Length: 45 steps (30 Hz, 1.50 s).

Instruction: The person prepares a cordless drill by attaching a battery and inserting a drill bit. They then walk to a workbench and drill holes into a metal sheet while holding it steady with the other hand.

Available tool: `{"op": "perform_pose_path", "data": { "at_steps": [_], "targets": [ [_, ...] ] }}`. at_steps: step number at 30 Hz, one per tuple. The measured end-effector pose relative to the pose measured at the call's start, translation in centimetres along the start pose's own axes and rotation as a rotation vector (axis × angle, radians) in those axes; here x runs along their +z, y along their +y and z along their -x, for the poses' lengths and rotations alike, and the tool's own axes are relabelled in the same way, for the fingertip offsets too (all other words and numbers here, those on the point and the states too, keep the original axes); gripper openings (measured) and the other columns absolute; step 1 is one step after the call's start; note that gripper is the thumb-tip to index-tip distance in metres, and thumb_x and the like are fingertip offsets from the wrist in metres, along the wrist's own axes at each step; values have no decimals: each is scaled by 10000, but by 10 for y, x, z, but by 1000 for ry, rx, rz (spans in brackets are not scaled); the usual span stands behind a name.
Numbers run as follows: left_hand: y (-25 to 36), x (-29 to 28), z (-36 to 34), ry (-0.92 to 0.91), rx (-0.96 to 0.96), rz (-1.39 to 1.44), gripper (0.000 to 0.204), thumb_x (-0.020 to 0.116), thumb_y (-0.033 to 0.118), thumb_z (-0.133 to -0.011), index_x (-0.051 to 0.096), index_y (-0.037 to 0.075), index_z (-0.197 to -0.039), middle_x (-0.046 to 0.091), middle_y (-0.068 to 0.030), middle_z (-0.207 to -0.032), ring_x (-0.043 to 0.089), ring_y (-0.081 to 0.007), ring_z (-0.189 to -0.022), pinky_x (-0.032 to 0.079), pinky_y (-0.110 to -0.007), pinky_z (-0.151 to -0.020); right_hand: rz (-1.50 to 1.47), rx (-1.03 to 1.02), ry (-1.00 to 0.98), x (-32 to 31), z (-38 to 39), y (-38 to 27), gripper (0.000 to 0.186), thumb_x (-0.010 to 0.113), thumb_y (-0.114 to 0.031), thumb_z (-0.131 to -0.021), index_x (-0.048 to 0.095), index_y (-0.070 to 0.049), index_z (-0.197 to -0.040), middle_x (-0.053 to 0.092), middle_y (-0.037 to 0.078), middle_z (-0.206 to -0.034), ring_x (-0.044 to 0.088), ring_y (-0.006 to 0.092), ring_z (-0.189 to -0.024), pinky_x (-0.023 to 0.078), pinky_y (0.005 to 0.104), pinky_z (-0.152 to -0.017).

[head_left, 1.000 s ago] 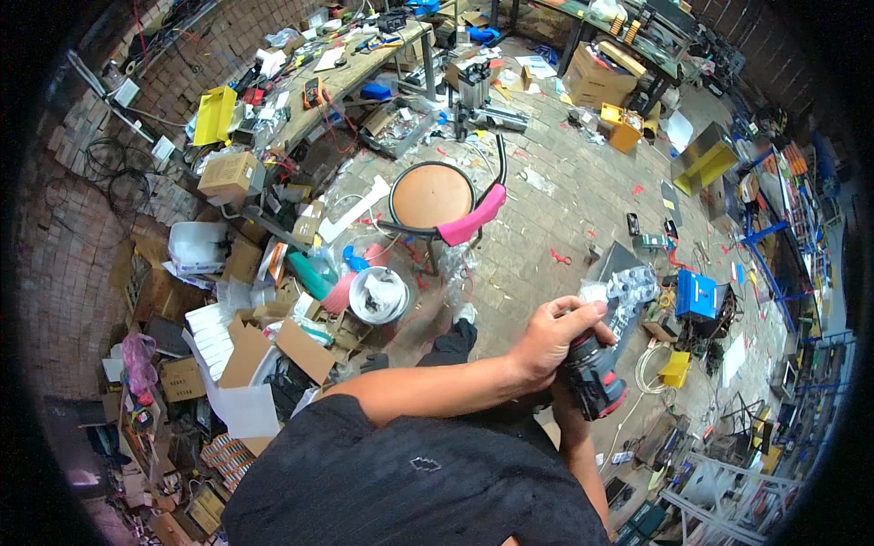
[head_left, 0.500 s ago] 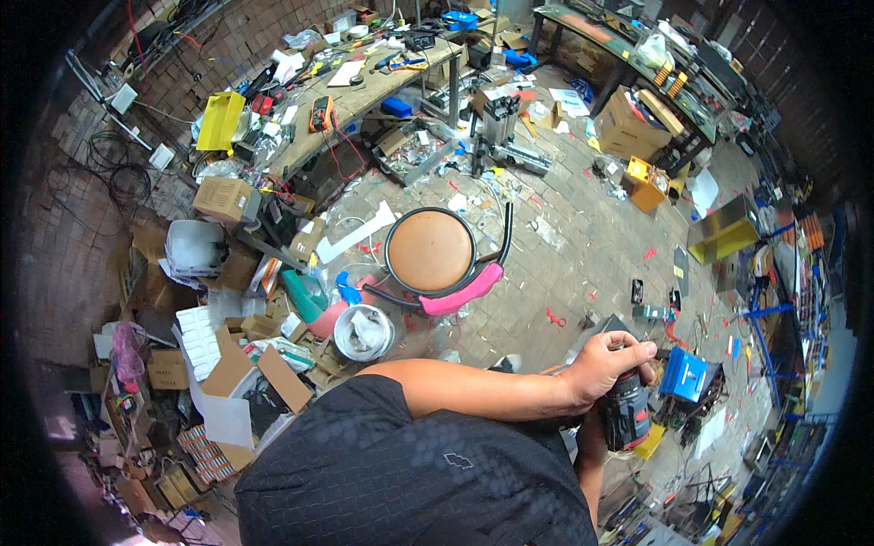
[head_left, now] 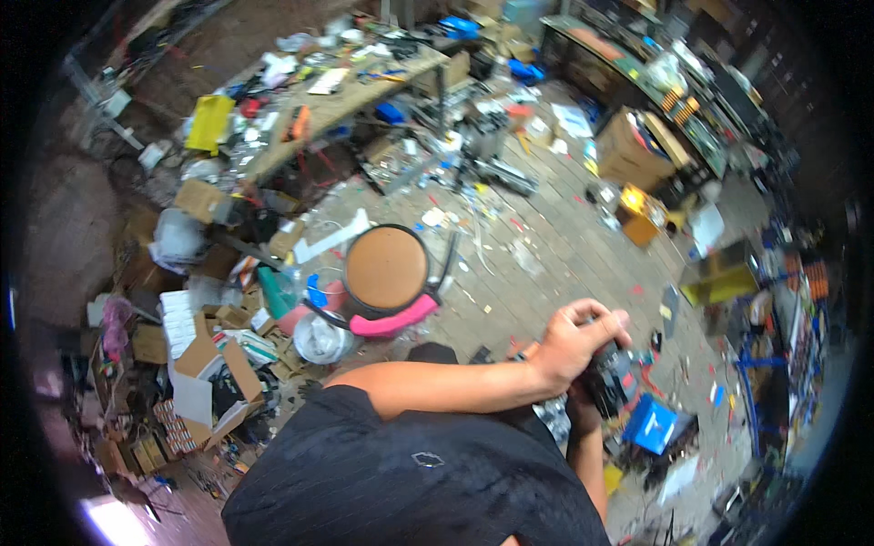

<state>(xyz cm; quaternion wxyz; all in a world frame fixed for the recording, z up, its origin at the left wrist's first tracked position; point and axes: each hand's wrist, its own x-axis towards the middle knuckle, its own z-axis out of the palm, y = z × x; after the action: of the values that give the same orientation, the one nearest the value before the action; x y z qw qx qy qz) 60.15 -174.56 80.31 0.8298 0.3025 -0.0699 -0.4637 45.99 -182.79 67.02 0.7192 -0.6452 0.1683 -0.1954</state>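
Observation:
My left hand (head_left: 574, 347) is closed round the top of a black-and-red hand tool (head_left: 608, 384), thumb and fingers curled over it, at the right of centre in the head view. Beneath it my right hand (head_left: 583, 409) grips the tool's lower part, its fingers mostly hidden by the tool and my left hand. Both forearms come from below, past my dark shirt. Just beyond and below the tool, a blue box (head_left: 651, 423) lies on the floor. The picture is blurred.
A round-seated chair (head_left: 385, 266) with a pink-covered bar stands in front of me. A cluttered workbench (head_left: 273, 156) is at the upper left, a second bench (head_left: 592, 41) at the upper right. Cartons (head_left: 637, 136), a white bucket (head_left: 319, 337) and scattered debris surround me on the floor.
The view has shifted and become blurred; the chair now sits further left in the picture. My hands, still on the tool, went rightward, then back slightly left and up.

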Motion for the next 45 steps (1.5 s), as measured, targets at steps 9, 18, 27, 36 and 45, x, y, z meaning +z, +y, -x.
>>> {"op": "perform_pose_path", "data": {
  "at_steps": [9, 18, 27, 36, 45],
  "targets": [
    [-15, 33, -72, 5, 214, -260, 262, 780, 125, -964, 632, 33, -1159, 738, -61, -1141, 682, -103, -1020, 549, -294, -945, -573, 146, -77, -46, -80, -48, 906, 948, -215, -763, 461, -84, -1516, 544, 68, -1486, 544, 226, -1359, 434, 420, -1183],
    [-15, 45, -167, -110, 128, -230, 188, 807, 106, -939, 657, 36, -1028, 756, -90, -1088, 696, -126, -1030, 566, -316, -934, -577, 123, -1, -93, -144, -29, 889, 955, -235, -752, 487, -84, -1492, 558, 61, -1468, 548, 237, -1358, 432, 425, -1189],
    [10, 61, -251, -237, 61, -292, 150, 772, 47, -950, 633, 33, -1005, 761, -113, -1080, 703, -157, -1073, 556, -344, -982, -579, 75, 111, -106, -207, -35, 887, 955, -227, -749, 489, -84, -1490, 559, 61, -1467, 549, 238, -1358, 432, 424, -1189],
    [20, 61, -295, -213, 70, -296, 148, 786, 86, -941, 656, 33, -985, 758, -71, -1031, 698, -98, -954, 575, -290, -867, -567, 58, 155, -116, -248, -41, 884, 954, -219, -747, 491, -85, -1488, 561, 62, -1465, 550, 239, -1359, 432, 424, -1190],
    [23, 61, -324, -117, 106, -320, 171, 798, 126, -949, 666, 28, -996, 752, -40, -980, 674, -67, -912, 559, -264, -839, -591, 65, 107, -133, -274, -38, 882, 954, -211, -745, 494, -85, -1487, 562, 62, -1464, 550, 240, -1359, 432, 423, -1190]
  ]
}}
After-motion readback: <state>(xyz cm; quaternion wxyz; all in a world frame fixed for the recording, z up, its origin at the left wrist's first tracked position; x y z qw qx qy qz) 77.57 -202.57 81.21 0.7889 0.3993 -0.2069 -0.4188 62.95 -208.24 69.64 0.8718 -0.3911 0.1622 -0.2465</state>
